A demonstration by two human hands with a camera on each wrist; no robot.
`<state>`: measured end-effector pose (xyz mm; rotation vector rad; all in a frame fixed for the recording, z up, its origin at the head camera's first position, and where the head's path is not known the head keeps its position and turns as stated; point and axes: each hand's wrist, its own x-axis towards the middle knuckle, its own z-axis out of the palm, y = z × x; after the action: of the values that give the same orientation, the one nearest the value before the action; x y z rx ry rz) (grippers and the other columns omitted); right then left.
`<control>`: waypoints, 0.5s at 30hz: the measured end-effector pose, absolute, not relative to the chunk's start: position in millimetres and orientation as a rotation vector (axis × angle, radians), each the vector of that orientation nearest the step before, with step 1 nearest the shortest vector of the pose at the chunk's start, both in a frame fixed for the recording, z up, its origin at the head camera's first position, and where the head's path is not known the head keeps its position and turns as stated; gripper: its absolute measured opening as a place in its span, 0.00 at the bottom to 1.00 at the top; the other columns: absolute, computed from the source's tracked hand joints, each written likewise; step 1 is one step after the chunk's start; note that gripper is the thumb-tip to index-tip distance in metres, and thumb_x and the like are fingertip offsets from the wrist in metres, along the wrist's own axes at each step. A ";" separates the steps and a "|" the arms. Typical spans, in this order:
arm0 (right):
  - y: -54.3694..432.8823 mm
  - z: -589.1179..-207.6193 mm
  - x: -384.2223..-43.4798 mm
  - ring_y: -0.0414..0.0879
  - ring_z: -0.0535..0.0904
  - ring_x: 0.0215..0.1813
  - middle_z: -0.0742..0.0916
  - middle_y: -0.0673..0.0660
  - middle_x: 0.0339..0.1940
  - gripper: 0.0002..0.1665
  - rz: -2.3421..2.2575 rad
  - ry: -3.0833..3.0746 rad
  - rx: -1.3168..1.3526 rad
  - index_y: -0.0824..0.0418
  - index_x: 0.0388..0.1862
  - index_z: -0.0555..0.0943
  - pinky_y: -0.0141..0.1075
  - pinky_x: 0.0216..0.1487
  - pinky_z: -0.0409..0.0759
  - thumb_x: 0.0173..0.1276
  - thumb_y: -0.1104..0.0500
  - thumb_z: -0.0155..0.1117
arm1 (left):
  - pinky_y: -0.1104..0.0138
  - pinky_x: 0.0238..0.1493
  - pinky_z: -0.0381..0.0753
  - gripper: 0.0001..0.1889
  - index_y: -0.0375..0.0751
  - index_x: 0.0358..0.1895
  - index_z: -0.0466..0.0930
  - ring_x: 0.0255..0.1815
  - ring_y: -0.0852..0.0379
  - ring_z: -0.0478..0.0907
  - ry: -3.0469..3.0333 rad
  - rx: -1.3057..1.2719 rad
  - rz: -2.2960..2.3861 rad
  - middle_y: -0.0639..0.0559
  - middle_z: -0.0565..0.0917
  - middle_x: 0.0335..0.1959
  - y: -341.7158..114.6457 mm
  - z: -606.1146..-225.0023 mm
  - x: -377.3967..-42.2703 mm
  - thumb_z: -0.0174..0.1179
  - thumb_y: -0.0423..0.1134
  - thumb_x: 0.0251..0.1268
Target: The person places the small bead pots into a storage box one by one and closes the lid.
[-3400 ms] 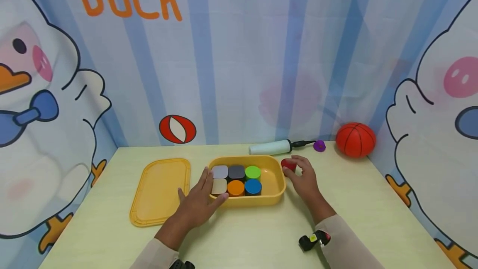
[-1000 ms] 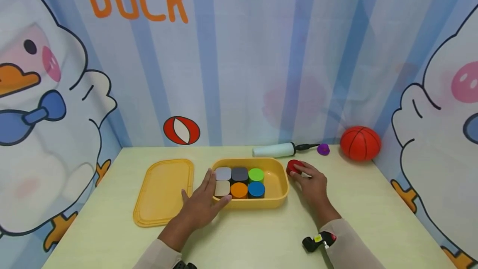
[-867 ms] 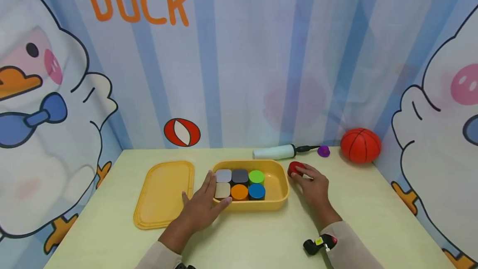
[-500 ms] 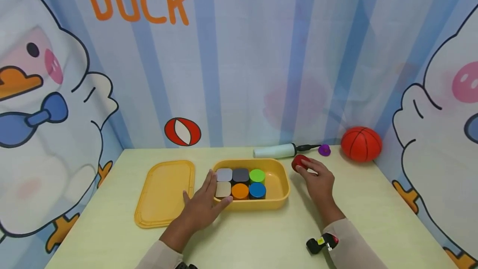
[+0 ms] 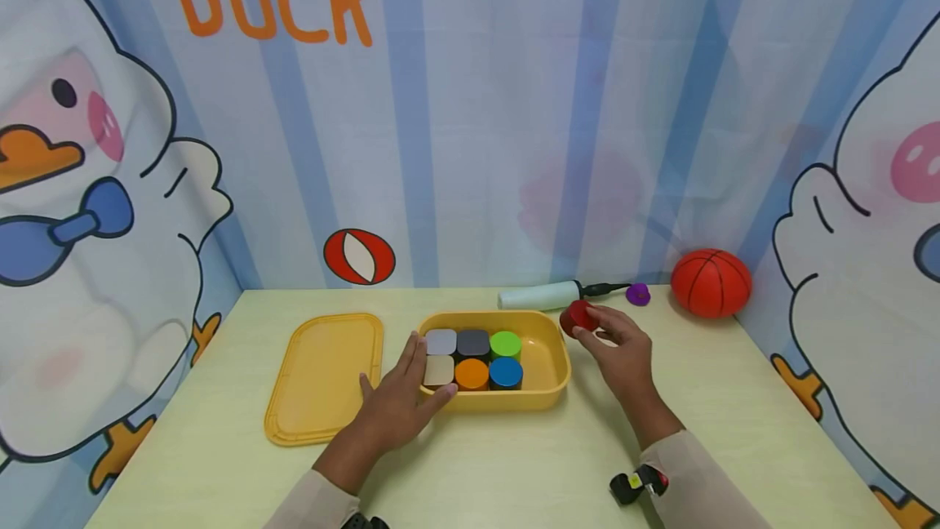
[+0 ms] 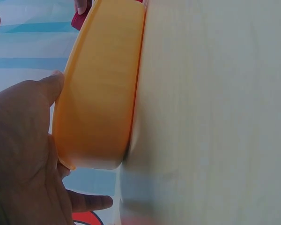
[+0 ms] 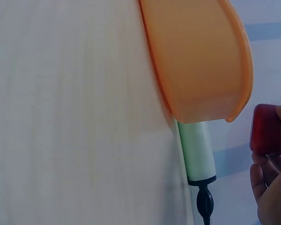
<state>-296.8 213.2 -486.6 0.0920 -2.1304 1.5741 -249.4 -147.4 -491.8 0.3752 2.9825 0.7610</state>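
Observation:
My right hand (image 5: pixel 624 353) pinches a red round block (image 5: pixel 578 318) between thumb and fingers, raised close to the right rim of the yellow container (image 5: pixel 543 398). In the right wrist view the red block (image 7: pixel 267 129) hangs level with the container's upper edge, clear of the table. My left hand (image 5: pixel 396 402) rests at the container's left end, fingers extended and thumb over the front rim. Inside, light grey (image 5: pixel 441 341), dark grey (image 5: pixel 473 343) and green (image 5: pixel 505 344) blocks form the back row; beige (image 5: pixel 439 371), orange (image 5: pixel 472 375) and blue (image 5: pixel 506 374) ones sit in front.
A yellow lid (image 5: pixel 323 382) lies flat to the left of the container. Behind it are a pale hand pump (image 5: pixel 539 295) with a black nozzle and a small purple piece (image 5: pixel 637 294). A red ball (image 5: pixel 711 284) stands at the back right. A curtain (image 5: pixel 470 145) hangs behind the table.
The right hand has picked the red block up off the table beside the container, tilted it, then brought it left to the right rim. The left hand has stayed at the container's left end.

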 end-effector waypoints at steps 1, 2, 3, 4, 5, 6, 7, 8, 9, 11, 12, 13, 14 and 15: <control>213.2 -486.7 -296.7 0.30 0.81 0.56 0.90 0.64 0.65 0.24 1.561 -2.138 0.110 0.63 0.64 0.90 0.20 0.57 0.83 0.70 0.62 0.81 | 0.14 0.76 0.34 0.53 0.48 0.92 0.40 0.86 0.34 0.66 2.982 0.377 0.759 0.53 0.39 0.94 -147.4 -491.5 -249.2 0.47 0.76 0.79; 213.1 -486.7 -296.3 0.31 0.81 0.57 0.90 0.63 0.65 0.24 1.552 -2.146 0.129 0.63 0.64 0.90 0.20 0.57 0.83 0.70 0.62 0.81 | 0.14 0.76 0.34 0.53 0.48 0.92 0.41 0.86 0.33 0.66 2.984 0.380 0.763 0.52 0.39 0.94 -147.3 -491.6 -248.9 0.47 0.76 0.79; 212.7 -486.5 -296.1 0.32 0.81 0.58 0.90 0.63 0.65 0.24 1.537 -2.161 0.145 0.63 0.65 0.89 0.20 0.58 0.82 0.70 0.62 0.81 | 0.14 0.76 0.34 0.53 0.47 0.92 0.41 0.86 0.33 0.67 2.986 0.383 0.765 0.52 0.40 0.94 -147.3 -491.5 -248.3 0.47 0.76 0.80; 212.5 -486.6 -295.8 0.37 0.82 0.59 0.90 0.63 0.65 0.24 1.532 -2.168 0.164 0.63 0.65 0.89 0.20 0.59 0.82 0.70 0.62 0.81 | 0.13 0.75 0.35 0.53 0.47 0.92 0.41 0.86 0.33 0.67 2.989 0.387 0.768 0.52 0.40 0.94 -147.3 -491.3 -247.7 0.47 0.76 0.80; 212.1 -486.6 -295.7 0.41 0.83 0.61 0.89 0.63 0.65 0.25 1.524 -2.178 0.181 0.63 0.65 0.89 0.19 0.58 0.81 0.71 0.62 0.80 | 0.13 0.75 0.35 0.53 0.47 0.92 0.42 0.86 0.33 0.67 2.989 0.388 0.769 0.52 0.40 0.94 -147.2 -491.4 -247.6 0.47 0.76 0.80; 211.6 -486.4 -295.9 0.44 0.84 0.62 0.89 0.63 0.65 0.25 1.518 -2.184 0.198 0.63 0.66 0.88 0.18 0.59 0.81 0.71 0.62 0.80 | 0.13 0.75 0.35 0.53 0.47 0.92 0.42 0.86 0.33 0.67 2.990 0.390 0.771 0.52 0.40 0.94 -147.2 -491.4 -247.6 0.47 0.76 0.80; 210.9 -486.0 -295.8 0.48 0.85 0.63 0.89 0.64 0.66 0.26 1.515 -2.191 0.212 0.64 0.67 0.88 0.18 0.59 0.80 0.71 0.62 0.80 | 0.13 0.75 0.35 0.53 0.47 0.92 0.41 0.86 0.33 0.67 2.989 0.392 0.773 0.52 0.40 0.94 -147.2 -491.6 -248.0 0.47 0.76 0.80; 209.8 -485.4 -295.7 0.52 0.85 0.64 0.88 0.64 0.66 0.26 1.523 -2.194 0.226 0.64 0.67 0.87 0.18 0.60 0.80 0.72 0.62 0.79 | 0.13 0.75 0.35 0.53 0.47 0.92 0.41 0.86 0.32 0.67 2.989 0.392 0.774 0.52 0.40 0.94 -147.3 -492.1 -248.6 0.47 0.76 0.80; 208.5 -484.8 -295.6 0.56 0.85 0.64 0.88 0.65 0.66 0.27 1.532 -2.195 0.239 0.65 0.68 0.86 0.18 0.61 0.81 0.72 0.63 0.79 | 0.13 0.75 0.35 0.53 0.47 0.92 0.41 0.86 0.33 0.67 2.989 0.391 0.772 0.52 0.39 0.94 -147.4 -492.5 -249.3 0.47 0.76 0.80; 205.7 -483.9 -295.3 0.60 0.86 0.64 0.87 0.65 0.66 0.27 1.548 -2.198 0.258 0.66 0.68 0.85 0.19 0.61 0.81 0.71 0.65 0.79 | 0.14 0.76 0.34 0.53 0.48 0.92 0.40 0.86 0.33 0.66 2.988 0.387 0.764 0.53 0.39 0.94 -147.7 -493.5 -251.1 0.47 0.76 0.79; 204.2 -483.5 -295.1 0.60 0.87 0.64 0.87 0.65 0.66 0.28 1.553 -2.201 0.267 0.66 0.69 0.85 0.20 0.62 0.81 0.71 0.65 0.78 | 0.14 0.76 0.34 0.53 0.48 0.92 0.40 0.86 0.33 0.66 2.989 0.386 0.761 0.53 0.38 0.94 -147.8 -493.8 -251.4 0.47 0.76 0.79; 202.7 -483.1 -294.5 0.61 0.87 0.64 0.87 0.65 0.66 0.28 1.553 -2.206 0.279 0.66 0.69 0.85 0.20 0.62 0.81 0.71 0.65 0.79 | 0.14 0.76 0.34 0.53 0.48 0.92 0.40 0.86 0.33 0.67 2.989 0.385 0.758 0.53 0.38 0.94 -148.0 -494.0 -251.6 0.47 0.77 0.79; 201.3 -482.9 -294.2 0.62 0.87 0.63 0.87 0.66 0.66 0.28 1.551 -2.209 0.295 0.66 0.69 0.85 0.21 0.63 0.82 0.71 0.66 0.79 | 0.14 0.76 0.35 0.53 0.48 0.92 0.40 0.86 0.33 0.67 2.989 0.385 0.755 0.53 0.38 0.94 -148.1 -494.0 -251.6 0.46 0.77 0.79; 200.3 -482.7 -293.9 0.62 0.88 0.63 0.87 0.65 0.66 0.28 1.542 -2.218 0.311 0.66 0.69 0.85 0.22 0.63 0.82 0.70 0.66 0.79 | 0.13 0.76 0.35 0.54 0.48 0.92 0.40 0.86 0.33 0.67 2.989 0.383 0.754 0.53 0.38 0.94 -148.1 -493.9 -251.6 0.46 0.77 0.79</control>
<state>-293.9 200.3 -482.7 0.3112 -2.2179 1.5420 -251.6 -148.1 -493.9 0.3833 2.9891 0.7535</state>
